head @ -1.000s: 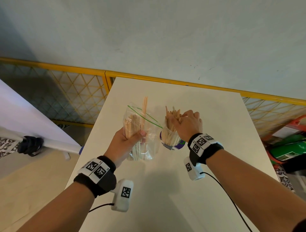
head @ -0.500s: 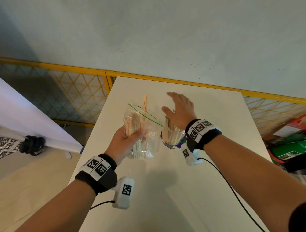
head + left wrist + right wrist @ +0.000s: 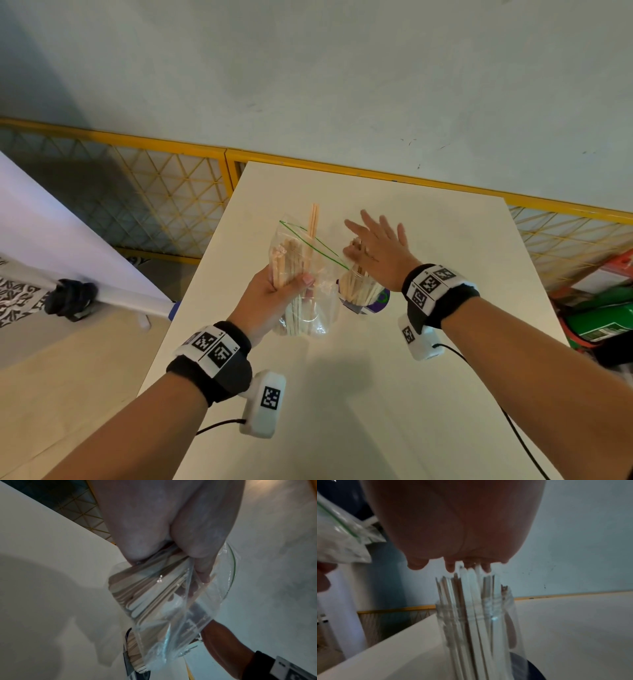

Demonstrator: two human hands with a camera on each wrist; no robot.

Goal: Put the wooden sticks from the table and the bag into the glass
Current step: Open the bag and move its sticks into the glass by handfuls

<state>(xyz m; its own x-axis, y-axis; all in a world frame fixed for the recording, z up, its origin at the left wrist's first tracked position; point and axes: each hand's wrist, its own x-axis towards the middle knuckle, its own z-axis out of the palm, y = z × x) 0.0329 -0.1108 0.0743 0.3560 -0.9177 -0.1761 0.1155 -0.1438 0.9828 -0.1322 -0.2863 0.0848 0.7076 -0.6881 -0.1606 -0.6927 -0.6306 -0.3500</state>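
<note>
My left hand (image 3: pixel 274 294) grips a clear zip bag (image 3: pixel 308 274) upright just above the white table (image 3: pixel 428 240), squeezing a bundle of wooden sticks (image 3: pixel 287 260) inside; two long sticks poke out of its open top. In the left wrist view the fingers (image 3: pixel 202 568) curl round the bag (image 3: pixel 164 601). Right of it stands the glass (image 3: pixel 359 291), holding several wooden sticks (image 3: pixel 471 601). My right hand (image 3: pixel 380 243) lies flat and spread above the stick tops, palm down, holding nothing.
The glass (image 3: pixel 476 635) stands on a dark round coaster (image 3: pixel 382 301). A yellow mesh fence (image 3: pixel 164 192) runs behind the table. A white roll (image 3: pixel 68 246) lies off the left edge. Green and orange items (image 3: pixel 603 308) sit at the right.
One second ago my right hand was curled at the stick tops in the glass. It has opened flat and spread above them. The left hand and bag have barely moved.
</note>
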